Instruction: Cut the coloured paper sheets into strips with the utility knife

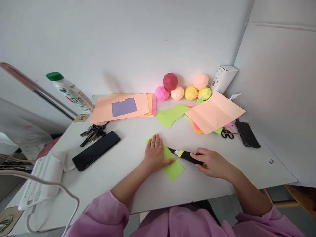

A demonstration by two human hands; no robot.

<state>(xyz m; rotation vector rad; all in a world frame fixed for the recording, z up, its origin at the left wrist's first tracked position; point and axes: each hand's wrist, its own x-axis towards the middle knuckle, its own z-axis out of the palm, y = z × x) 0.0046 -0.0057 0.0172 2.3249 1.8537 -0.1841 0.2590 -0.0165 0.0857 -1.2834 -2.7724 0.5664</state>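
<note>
A strip of light green paper lies slantwise on the white table. Flat on top of it is my left hand, fingers stretched out and thumb pointing right across the paper. My right hand is wrapped round the black and yellow handle of a utility knife. The dark blade points left, its tip at the right edge of the green strip. Whether the tip is under the paper or only beside it, I cannot tell.
Peach sheets with a purple piece lie back left; folded peach paper, scissors and a black phone-like item right. Several paper balls line the wall. Left are keys, a phone, a bottle and a power strip.
</note>
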